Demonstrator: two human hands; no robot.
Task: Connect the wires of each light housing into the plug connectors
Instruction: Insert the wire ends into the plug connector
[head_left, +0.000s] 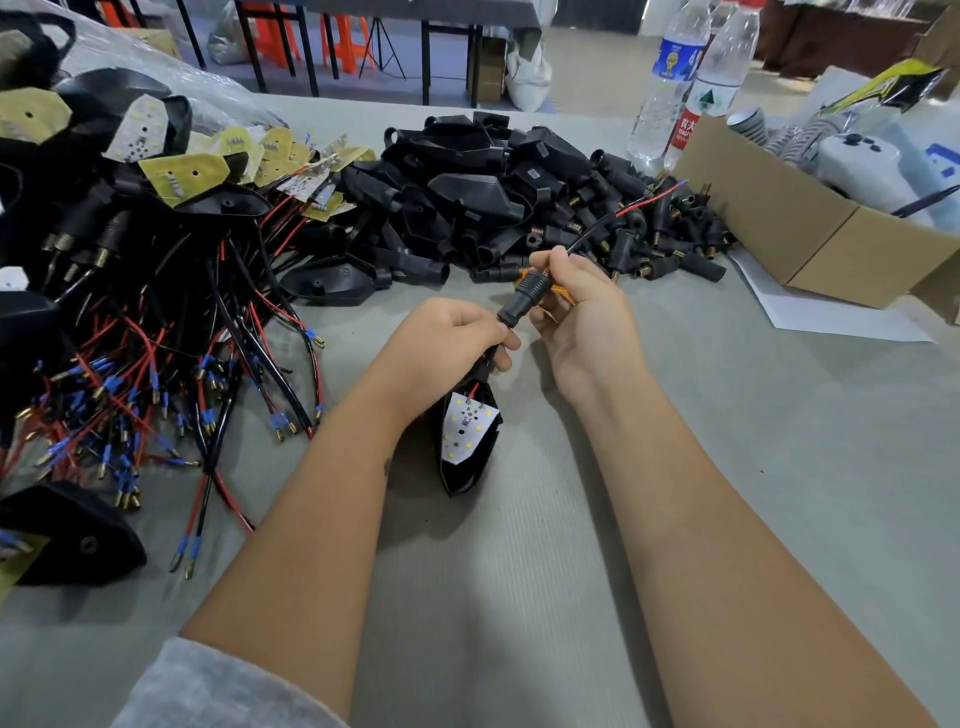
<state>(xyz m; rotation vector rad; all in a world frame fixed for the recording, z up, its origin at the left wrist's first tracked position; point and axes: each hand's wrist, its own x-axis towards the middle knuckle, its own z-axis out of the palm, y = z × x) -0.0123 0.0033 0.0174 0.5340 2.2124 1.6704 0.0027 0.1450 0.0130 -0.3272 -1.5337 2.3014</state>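
Near the table's centre, the left hand (447, 338) grips the light housing (467, 441) by its stem, while the right hand (571, 306) pinches the wires (618, 213) emerging through the plug connector (522, 299). Pulling them straight along the connector should prevent snagging.

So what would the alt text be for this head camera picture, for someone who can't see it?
Two bare hands work a black plug connector over a grey table: the left hand grips its lower end, the right hand pinches the wires above. A light housing hangs below; wired housings and connectors lie piled behind.
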